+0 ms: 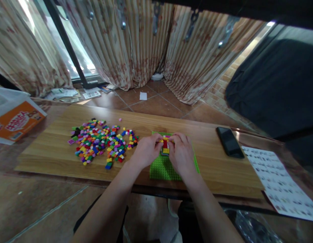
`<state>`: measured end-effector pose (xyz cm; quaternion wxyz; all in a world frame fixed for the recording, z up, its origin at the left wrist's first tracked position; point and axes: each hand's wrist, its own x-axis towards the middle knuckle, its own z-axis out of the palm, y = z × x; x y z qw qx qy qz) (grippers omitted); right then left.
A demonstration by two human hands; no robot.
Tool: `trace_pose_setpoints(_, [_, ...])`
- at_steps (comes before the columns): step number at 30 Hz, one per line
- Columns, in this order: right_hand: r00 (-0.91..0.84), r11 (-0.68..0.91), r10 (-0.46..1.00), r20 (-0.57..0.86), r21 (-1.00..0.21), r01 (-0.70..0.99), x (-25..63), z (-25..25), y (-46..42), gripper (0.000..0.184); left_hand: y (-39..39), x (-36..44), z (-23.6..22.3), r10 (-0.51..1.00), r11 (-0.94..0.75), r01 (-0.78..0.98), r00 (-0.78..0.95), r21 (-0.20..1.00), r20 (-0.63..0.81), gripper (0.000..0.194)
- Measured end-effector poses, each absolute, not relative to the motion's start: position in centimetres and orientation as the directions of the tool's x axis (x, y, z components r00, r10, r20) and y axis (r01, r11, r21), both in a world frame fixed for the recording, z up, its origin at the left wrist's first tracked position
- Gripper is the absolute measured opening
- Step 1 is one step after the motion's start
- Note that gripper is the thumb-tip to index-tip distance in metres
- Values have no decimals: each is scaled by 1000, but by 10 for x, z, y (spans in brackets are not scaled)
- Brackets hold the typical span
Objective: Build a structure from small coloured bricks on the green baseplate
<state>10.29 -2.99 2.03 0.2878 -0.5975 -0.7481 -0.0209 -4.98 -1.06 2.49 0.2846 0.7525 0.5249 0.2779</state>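
A small toy-brick build [165, 147] in red, yellow and white, with a darker lower edge, stands on a green studded baseplate [166, 170]. My left hand [147, 150] is closed at its left side, thumb and fingertips pinched at the upper left corner by a bit of yellow. At the opposite side my right hand [183, 153] has its fingers curled in, the tips against the build's upper right. Both hands rest over the baseplate and cover part of it. Whether either one pinches a separate loose brick is too small to tell.
Loose toy bricks [95, 141] of many colours lie spread over the left of the wooden board [136, 177]. A black phone [229, 142] lies on the right, beside a printed sheet [280, 182]. An orange and white bag [17, 118] stands at far left. Curtains [136, 44] hang behind.
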Motion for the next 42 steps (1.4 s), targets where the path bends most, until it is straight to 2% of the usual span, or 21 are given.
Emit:
trace_pose_setpoints(10, [-112,325,852,511,-350,879,103,19,-28,15,-13,-62,30,947,-300,721,305,625,102,21])
trace_pose_setpoints(16, [-92,391,828,552,-453,801,86,26,-38,12,-12,-89,34,960,-256,798,277,545,46,25])
trace_pose_setpoints(18, [-167,447,837,521,-474,758,73,25,-44,13,-12,-100,34,961,-249,824,276,509,23,25])
trace_pose_setpoints(21, [-322,505,846,424,-443,741,52,19,-52,16,-13,-115,35,964,-238,857,266,457,3,24])
trace_pose_setpoints(26, [-393,453,886,247,-279,847,32,7,-50,14,-14,-123,38,961,-221,884,270,412,-63,18])
trace_pose_setpoints(29, [-388,428,900,199,-242,871,28,2,-47,14,-14,-125,39,955,-213,876,279,433,-96,15])
trace_pose_setpoints(33, [-378,415,908,181,-277,866,26,-2,-44,18,-11,-136,35,961,-199,831,269,520,-62,20])
trace_pose_setpoints(36, [-366,406,913,179,-323,855,26,-2,-44,17,-4,-148,33,983,-159,839,182,520,6,24])
trace_pose_setpoints(40, [-353,404,915,197,-382,831,27,2,-46,14,10,-159,31,992,38,899,-85,437,88,26])
trace_pose_setpoints(42, [-357,416,909,215,-399,817,28,3,-47,14,16,-159,28,985,86,912,-138,402,104,27])
